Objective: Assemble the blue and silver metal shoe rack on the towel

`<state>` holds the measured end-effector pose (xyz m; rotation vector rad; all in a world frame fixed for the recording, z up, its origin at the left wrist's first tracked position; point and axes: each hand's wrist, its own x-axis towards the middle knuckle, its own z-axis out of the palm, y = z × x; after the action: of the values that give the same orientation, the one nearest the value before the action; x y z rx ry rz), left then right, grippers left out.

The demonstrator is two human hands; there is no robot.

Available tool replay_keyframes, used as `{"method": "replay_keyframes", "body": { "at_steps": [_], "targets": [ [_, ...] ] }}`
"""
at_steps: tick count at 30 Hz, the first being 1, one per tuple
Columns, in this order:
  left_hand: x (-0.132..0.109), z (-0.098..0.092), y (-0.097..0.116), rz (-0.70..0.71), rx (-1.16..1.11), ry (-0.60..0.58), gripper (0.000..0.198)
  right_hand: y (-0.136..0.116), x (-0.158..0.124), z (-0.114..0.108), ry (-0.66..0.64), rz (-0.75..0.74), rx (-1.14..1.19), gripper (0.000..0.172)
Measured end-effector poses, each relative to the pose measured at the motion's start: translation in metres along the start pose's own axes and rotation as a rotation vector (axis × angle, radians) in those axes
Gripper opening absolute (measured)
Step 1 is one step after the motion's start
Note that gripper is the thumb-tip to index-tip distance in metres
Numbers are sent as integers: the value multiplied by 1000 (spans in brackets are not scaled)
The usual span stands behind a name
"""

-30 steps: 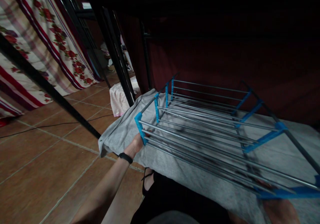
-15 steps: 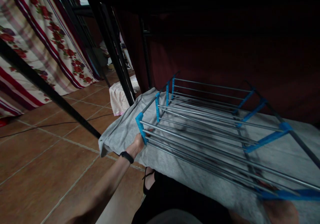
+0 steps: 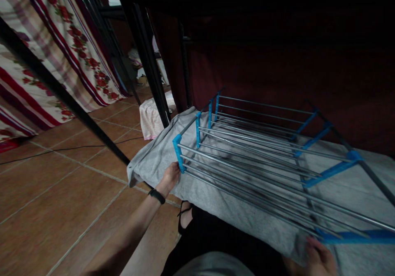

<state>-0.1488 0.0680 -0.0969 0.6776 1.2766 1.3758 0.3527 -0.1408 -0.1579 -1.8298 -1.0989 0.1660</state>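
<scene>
A shoe rack [image 3: 247, 163] of grey metal tubes with blue plastic brackets lies on a grey cloth [image 3: 154, 156] that covers a low bed or bench. My left hand [image 3: 171, 175], with a dark band on the wrist, grips the blue bracket at the rack's near left corner; its fingertips are partly hidden behind the bracket. Just below the rack's near right corner is my right hand [image 3: 322, 257], its fingers loosely bent and apart. It looks off the blue bracket, though blur hides whether a fingertip touches the rack or cloth.
Black metal posts [image 3: 151, 66] rise at the left, and a dark slanted bar [image 3: 68, 95] crosses there. A dark red curtain [image 3: 262, 74] hangs behind the rack. Further left are a flowered curtain [image 3: 83, 49], a tiled floor [image 3: 68, 185] with a cable [image 3: 92, 146], and a pale draped cloth [image 3: 151, 117].
My right hand has come off the blue bracket at the near right corner and shifted left. My left hand stays at its corner. The view has turned slightly to the left.
</scene>
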Motion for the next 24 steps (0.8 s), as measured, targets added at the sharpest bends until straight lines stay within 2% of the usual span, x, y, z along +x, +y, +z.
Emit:
{"method": "replay_keyframes", "body": {
  "at_steps": [1, 2, 5, 7, 9, 12, 18, 24],
  "targets": [
    [-4, -3, -2, 24, 17, -8, 23, -8, -11, 12, -2, -13, -10, 37],
    [-8, -5, -5, 52, 39, -20, 24, -17, -20, 26, -67, -83, -19, 35],
    [-15, -9, -14, 133, 129, -63, 31, -52, -28, 64, -283, -395, -87, 38],
    [-14, -9, -21, 179, 191, -80, 36, -73, -24, 84, -315, -530, -241, 40],
    [-11, -8, -27, 228, 239, -78, 41, -84, -17, 96, -309, -604, -407, 39],
    [-7, -6, -36, 303, 285, -34, 45, -85, -8, 105, -309, -654, -506, 35],
    [-8, 2, -50, 403, 340, 81, 42, -67, 1, 112, -332, -702, -362, 36],
    [-7, 4, -51, 441, 374, 109, 34, -63, 2, 115, -316, -693, -327, 39]
  ]
}}
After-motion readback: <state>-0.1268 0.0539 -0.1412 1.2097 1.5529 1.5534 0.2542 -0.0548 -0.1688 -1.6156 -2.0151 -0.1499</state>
